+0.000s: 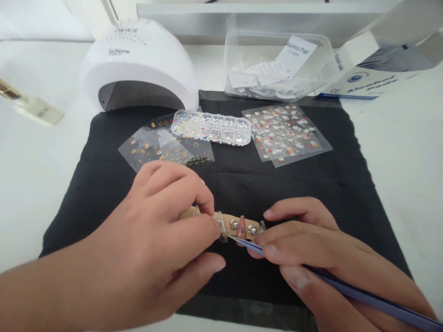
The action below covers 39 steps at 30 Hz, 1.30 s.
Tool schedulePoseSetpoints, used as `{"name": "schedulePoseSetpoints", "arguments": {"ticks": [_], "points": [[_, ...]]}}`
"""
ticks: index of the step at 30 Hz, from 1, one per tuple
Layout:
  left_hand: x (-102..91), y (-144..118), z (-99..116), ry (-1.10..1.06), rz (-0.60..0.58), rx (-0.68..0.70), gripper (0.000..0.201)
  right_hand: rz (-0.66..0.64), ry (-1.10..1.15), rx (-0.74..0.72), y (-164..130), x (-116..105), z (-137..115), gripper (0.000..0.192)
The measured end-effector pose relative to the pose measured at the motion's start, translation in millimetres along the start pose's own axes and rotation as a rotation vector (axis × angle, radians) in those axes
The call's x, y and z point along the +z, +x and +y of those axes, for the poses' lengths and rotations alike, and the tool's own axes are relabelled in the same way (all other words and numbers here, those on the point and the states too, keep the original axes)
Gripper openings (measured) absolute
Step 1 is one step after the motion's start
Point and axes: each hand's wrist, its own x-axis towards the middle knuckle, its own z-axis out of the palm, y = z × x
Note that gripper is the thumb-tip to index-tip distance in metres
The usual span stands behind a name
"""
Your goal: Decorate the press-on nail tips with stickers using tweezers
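From the head view, your left hand pinches the tan nail-tip strip low on the black mat, while your right hand holds a blue tool in a narrow grip, its tip touching the strip.

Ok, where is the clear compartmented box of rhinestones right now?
In the head view, the clear compartmented plastic box of rhinestones lies at the far middle of the black mat, between two sticker sheets, just right of the white domed nail lamp.
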Motion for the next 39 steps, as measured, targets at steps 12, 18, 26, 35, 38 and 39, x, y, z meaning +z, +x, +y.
{"name": "schedulePoseSetpoints", "arguments": {"ticks": [12, 18, 26, 35, 38, 39], "points": [[-3.2, 1, 1, 0.016, -0.006, 0.025, 0.015, 0.027, -0.069, -0.019, -2, 0, -2, 0.024], [-3.6, 1, 1, 0.028, -0.018, 0.018, 0.015, -0.027, -0.068, -0.066, -1, 0, -1, 0.026], [-4.1, 0, 1, 0.026, -0.018, 0.024, 0.016, -0.026, -0.059, -0.056, -4, -2, -2, 0.026], [-2.8, 1, 0, 0.001, 0.004, 0.043, 0.015, -0.010, -0.125, -0.040, -3, 3, -2, 0.018], [-2.9, 1, -1, -0.004, 0.008, 0.037, 0.015, 0.016, -0.129, -0.059, -3, 6, -1, 0.017], [-2.9, 1, -1, -0.004, 0.004, 0.037, 0.015, 0.012, -0.127, -0.063, -2, 7, -1, 0.017]]}}
